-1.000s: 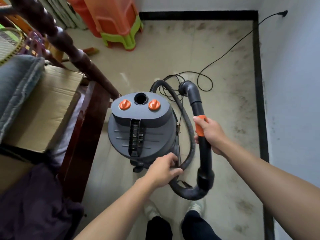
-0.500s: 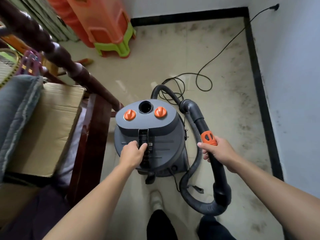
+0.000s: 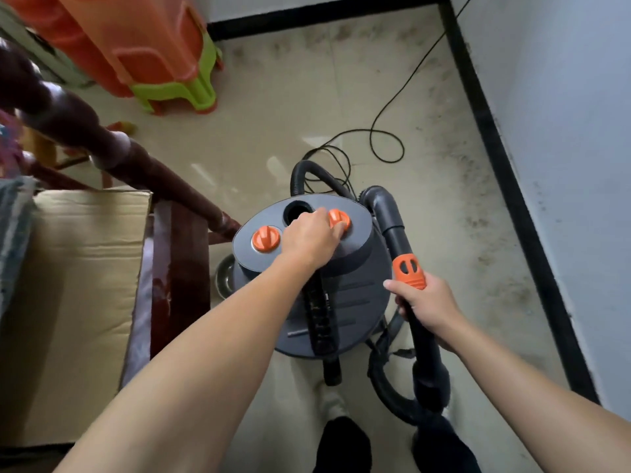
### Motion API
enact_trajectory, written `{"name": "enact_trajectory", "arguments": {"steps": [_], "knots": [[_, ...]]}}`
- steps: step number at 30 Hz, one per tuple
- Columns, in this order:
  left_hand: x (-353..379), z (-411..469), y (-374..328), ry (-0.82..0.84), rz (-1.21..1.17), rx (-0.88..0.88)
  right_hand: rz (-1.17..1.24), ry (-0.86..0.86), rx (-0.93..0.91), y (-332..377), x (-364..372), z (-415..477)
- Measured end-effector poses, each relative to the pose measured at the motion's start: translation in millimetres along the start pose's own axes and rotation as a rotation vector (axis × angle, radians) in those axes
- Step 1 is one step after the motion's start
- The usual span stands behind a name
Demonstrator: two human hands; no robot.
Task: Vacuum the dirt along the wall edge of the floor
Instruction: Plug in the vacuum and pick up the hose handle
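The fingers (image 3: 322, 216) of the left hand (image 3: 309, 240) are curled round one orange knob (image 3: 338, 217) atop the grey canister vacuum (image 3: 355, 288). Its black wand (image 3: 426, 343) is gripped by the right hand (image 3: 425, 303). Dark dirt (image 3: 485, 233) is spread over the floor (image 3: 273, 138) along the black skirting (image 3: 505, 165), right of the vacuum.

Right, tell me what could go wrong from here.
1. The cord lies in loose loops just ahead of the vacuum. Rolling forward could snag it or run over it.
2. The left hand grips a knob, so only the right hand holds the hose. It may swing if suction starts.
3. The vacuum sits close to the wooden frame and could bump it when turned.
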State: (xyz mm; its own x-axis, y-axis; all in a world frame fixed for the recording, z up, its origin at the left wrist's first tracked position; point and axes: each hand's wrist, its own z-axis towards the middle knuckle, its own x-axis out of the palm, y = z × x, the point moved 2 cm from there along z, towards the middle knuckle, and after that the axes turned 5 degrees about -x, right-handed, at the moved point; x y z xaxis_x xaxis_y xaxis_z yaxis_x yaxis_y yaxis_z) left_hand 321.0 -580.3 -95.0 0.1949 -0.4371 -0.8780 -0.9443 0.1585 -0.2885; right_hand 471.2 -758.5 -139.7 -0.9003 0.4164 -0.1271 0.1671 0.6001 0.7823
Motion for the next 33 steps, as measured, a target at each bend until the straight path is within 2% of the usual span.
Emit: {"name": "enact_trajectory", "arguments": {"steps": [5, 11, 14, 20, 24, 26, 28, 30, 33], "knots": [[7.0, 18.4, -17.3, 0.084, 0.107, -0.05, -0.026, -0.038, 0.04, -7.5, -20.3, -9.7], [2.8, 31.2, -27.5, 0.258, 0.029, -0.233, -0.051, -0.054, 0.094, -20.2, -43.5, -21.2], [3.0, 30.9, -28.5, 0.276, 0.05, -0.229, -0.049, -0.051, 0.113, -24.7, -46.3, -25.6], [-3.4, 25.8, -28.1, 0.255, 0.443, 0.063, -0.055, 0.004, 0.101, -21.6, -47.3, -27.2], [-3.6, 21.4, -23.2, 0.184, 0.437, 0.096, -0.059, 0.024, 0.079, -15.7, -50.1, -27.5], [-7.4, 15.7, -12.2, 0.092, 0.357, 0.056, -0.055, 0.03, 0.071, -14.1, -50.3, -28.2], [-17.0, 8.5, 9.6, -0.025, 0.228, -0.057, -0.045, 0.03, 0.066, -13.0, -48.7, -29.3], [-27.3, 1.9, 39.5, -0.13, 0.203, -0.153, -0.039, 0.022, 0.065, -12.8, -45.3, -30.1], [-34.2, -8.6, 84.0, -0.101, 0.265, -0.223, -0.038, 0.003, 0.058, -14.1, -37.9, -30.2]]}}
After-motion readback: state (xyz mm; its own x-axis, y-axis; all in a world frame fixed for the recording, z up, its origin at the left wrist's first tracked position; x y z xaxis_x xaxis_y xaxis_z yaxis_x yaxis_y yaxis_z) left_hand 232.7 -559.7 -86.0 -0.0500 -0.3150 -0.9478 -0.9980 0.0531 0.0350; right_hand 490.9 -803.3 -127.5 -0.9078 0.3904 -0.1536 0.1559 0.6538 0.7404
